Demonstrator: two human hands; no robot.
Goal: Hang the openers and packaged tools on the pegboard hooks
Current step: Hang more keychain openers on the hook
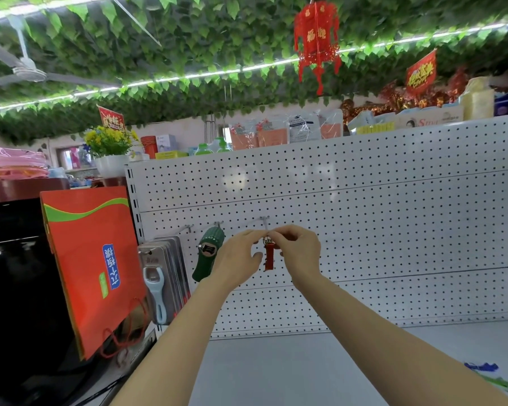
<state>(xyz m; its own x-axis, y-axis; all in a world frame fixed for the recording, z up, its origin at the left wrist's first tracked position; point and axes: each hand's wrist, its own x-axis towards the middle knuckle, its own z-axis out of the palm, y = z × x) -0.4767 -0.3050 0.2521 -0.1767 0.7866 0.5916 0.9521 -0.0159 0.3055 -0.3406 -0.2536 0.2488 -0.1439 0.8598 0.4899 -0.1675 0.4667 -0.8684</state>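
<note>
Both hands met at the third hook [265, 221] on the pegboard [364, 218], where the red opener [269, 257] hung between them. The right hand [301, 253] had its fingers [279, 233] pinched on the opener's metal ring, apparently to thread it onto the hook; the left hand [235, 260] steadied alongside, fingers narrow. The green opener [208, 254] and packaged tools [160, 284] already hung to the left

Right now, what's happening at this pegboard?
A person is stocking a white pegboard. Both hands, left hand and right hand, pinch the top of a small red opener just below a hook, apparently threading it on. To the left, a green opener hangs on its own hook, and a stack of packaged tools hangs furthest left.
</note>
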